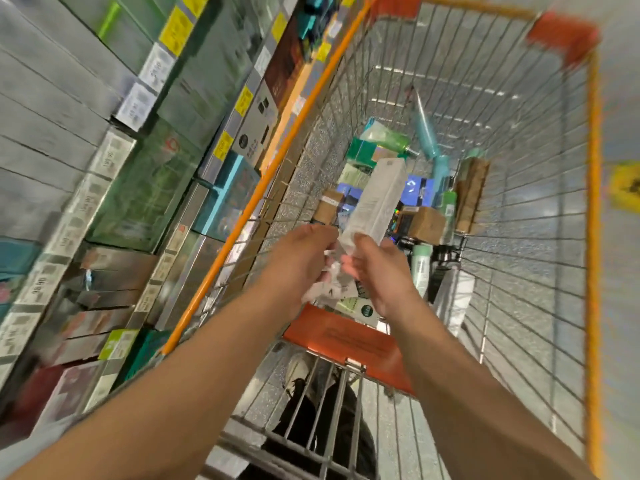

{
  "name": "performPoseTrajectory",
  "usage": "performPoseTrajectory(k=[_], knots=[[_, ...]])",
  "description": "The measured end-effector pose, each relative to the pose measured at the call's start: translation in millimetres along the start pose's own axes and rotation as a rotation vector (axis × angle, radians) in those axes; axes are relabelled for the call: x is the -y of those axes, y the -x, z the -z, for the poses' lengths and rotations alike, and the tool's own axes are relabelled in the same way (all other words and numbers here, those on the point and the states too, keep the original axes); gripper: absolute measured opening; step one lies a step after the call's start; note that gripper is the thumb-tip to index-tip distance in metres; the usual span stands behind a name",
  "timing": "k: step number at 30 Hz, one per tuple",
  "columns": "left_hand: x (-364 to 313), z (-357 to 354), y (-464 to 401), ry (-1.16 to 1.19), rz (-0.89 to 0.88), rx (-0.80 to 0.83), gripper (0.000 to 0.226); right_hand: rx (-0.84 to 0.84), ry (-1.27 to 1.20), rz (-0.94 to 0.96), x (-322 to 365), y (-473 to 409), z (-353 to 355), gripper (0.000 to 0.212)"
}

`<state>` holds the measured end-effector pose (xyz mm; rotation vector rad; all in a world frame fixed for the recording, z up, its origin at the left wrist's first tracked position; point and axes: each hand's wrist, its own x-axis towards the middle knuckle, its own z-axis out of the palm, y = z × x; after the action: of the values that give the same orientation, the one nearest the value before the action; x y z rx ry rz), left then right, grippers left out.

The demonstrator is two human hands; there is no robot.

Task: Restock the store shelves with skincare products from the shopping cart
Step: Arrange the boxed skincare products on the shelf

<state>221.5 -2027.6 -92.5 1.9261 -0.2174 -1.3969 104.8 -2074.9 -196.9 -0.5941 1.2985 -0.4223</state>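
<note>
A tall white product box (379,199) is held over the wire shopping cart (540,188), its top tilted away from me. My right hand (381,275) grips its lower end. My left hand (301,258) reaches in from the left, and its fingertips touch crumpled clear wrapping (332,282) at the box's base. Several skincare items lie in the cart's bottom: green boxes (363,152), teal tubes (427,133), brown cartons (426,223) and a white bottle (420,268). The whole frame is motion-blurred.
Store shelves (145,140) with boxed products and yellow and white price tags run along the left. The cart's orange rim (287,140) stands close to them. An orange child-seat flap (349,341) is near me. My shoe (298,372) shows below through the wires.
</note>
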Motion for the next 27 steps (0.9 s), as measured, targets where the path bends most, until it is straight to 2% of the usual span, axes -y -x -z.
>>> performPoseTrajectory(k=[5, 8, 11, 13, 15, 20, 23, 27], knots=[[-15, 2, 34, -0.046, -0.174, -0.012, 0.011, 0.142, -0.007, 0.166, 38, 60, -1, 0.03], [-31, 9, 61, -0.032, -0.234, 0.039, 0.025, 0.2, 0.047, 0.281, 60, 96, -5, 0.031], [-46, 17, 86, 0.022, -0.286, 0.042, 0.02, 0.24, 0.113, 0.368, 77, 129, -11, 0.042], [-55, 24, 100, 0.029, -0.341, 0.062, 0.033, 0.274, 0.12, 0.418, 86, 148, -13, 0.036], [-64, 30, 113, 0.024, -0.399, 0.09, 0.035, 0.301, 0.131, 0.449, 94, 168, -17, 0.034], [-81, 42, 152, 0.034, -0.547, 0.061, 0.03, 0.262, 0.279, 0.57, 111, 214, -26, 0.043], [-87, 46, 174, 0.099, -0.592, 0.078, 0.028, 0.24, 0.344, 0.676, 119, 240, -32, 0.044], [-91, 53, 195, 0.151, -0.645, 0.023, 0.024, 0.235, 0.396, 0.795, 124, 265, -43, 0.05]])
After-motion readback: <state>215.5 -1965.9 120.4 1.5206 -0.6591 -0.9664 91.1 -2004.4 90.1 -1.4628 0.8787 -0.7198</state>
